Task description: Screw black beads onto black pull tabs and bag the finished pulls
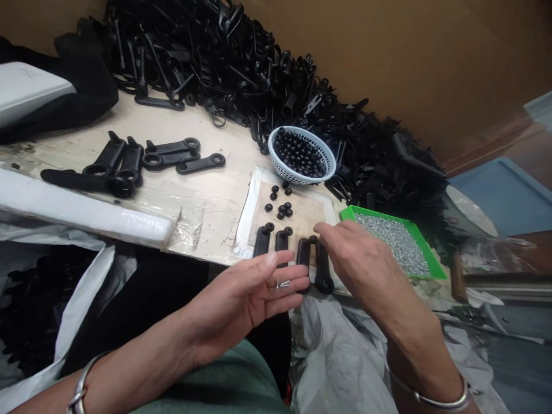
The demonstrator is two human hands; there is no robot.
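Observation:
My left hand (pixel 259 287) is palm up with its fingers stretched out, and a few small silver screws (pixel 282 283) lie across the fingers. To its right, my right hand (pixel 357 253) is closed in a pinch at the knob end of a black crank handle (pixel 323 270); whatever sits between the fingertips is hidden. Other black handles (pixel 261 241) stand in a row along the table's front edge, partly behind my left hand, with round knobs at their tops. Loose black knobs (pixel 281 211) are scattered just beyond them.
A pale blue basket (pixel 280 168) of black knobs stands behind the loose ones. At right is a green tray (pixel 437 267) of screws. Black plastic parts (pixel 241 63) are heaped along the back. More black handles (pixel 172 155) lie left, near a white wrapped bar (pixel 86 204).

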